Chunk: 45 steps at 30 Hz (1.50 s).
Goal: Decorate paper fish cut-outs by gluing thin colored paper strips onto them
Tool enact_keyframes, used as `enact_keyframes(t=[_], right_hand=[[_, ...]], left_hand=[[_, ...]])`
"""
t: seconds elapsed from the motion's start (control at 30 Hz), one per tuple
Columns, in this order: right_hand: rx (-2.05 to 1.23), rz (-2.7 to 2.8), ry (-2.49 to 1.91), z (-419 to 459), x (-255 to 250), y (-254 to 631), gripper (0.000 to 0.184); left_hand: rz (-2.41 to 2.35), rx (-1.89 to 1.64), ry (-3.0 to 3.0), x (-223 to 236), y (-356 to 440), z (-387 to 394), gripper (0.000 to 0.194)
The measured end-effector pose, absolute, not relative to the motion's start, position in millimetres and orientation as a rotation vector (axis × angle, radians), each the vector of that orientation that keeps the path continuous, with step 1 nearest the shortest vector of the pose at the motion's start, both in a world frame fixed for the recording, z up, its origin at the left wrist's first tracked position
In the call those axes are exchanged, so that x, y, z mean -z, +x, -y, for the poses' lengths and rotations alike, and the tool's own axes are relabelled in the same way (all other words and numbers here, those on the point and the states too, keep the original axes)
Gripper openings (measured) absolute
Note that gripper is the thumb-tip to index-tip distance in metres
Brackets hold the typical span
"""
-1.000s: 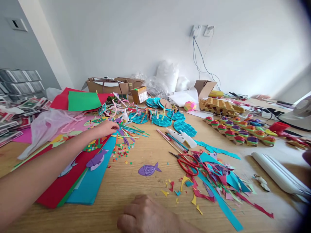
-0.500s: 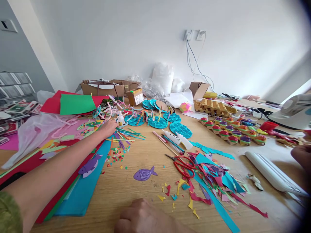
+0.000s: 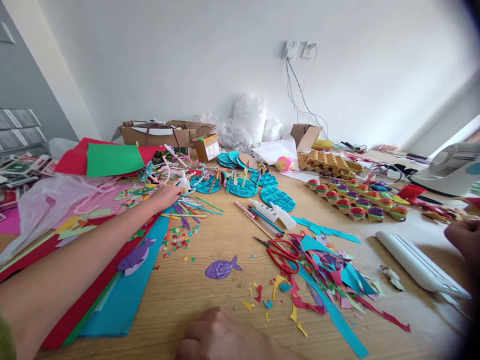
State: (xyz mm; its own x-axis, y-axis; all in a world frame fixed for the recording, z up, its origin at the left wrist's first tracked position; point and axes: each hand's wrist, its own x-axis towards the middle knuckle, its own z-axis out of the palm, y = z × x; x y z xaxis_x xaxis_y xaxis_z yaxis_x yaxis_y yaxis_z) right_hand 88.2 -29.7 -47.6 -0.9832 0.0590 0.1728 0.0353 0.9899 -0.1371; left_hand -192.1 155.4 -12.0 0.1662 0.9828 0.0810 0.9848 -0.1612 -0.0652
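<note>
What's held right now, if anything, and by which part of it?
Left hand: fingertips at the left side of the small white bottle; whether they grip it can't be told. Right hand: curled, nothing visible in it.

Below the lone purple fish (image 3: 221, 270), the right hand (image 3: 216, 332) was cropped by the bottom edge. Left of and beyond the fish, the left hand's (image 3: 167, 197) fingertips were obscured; far to the fish's right, another person's hand (image 3: 464, 241) was cut off.

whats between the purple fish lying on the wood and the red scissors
The head view shows wooden tabletop with a tiny blue scrap between the fish and scissors.
</note>
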Motion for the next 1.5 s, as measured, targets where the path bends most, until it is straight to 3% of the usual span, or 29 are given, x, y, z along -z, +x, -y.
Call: enact_keyframes(t=[0.17,0.33,0.57,0.9,1.17,1.5], right_hand=[[-0.197,2.951,-0.074,29.9,47.8,87.6,0.018],[-0.187,2.952,-0.108,30.8,48.0,88.2,0.018],[-0.217,2.934,-0.076,32.0,44.2,89.9,0.013],[-0.254,2.921,-0.099,33.0,38.3,94.6,0.008],[-0.216,2.893,-0.089,30.9,47.0,90.7,0.014],[-0.205,2.902,-0.085,31.3,46.3,89.3,0.018]], left_hand=[[1.937,0.089,-2.311,10.7,-184.6,-149.6,0.015],[1.751,0.172,-2.397,7.0,-173.2,-144.6,0.023],[1.483,0.055,-2.701,13.9,-151.0,-139.6,0.018],[1.511,0.208,-2.739,27.9,-156.7,-152.8,0.018],[1.851,0.667,-2.688,9.9,-162.9,-148.1,0.012],[2.229,1.533,-2.537,-15.0,-156.2,-137.8,0.028]])
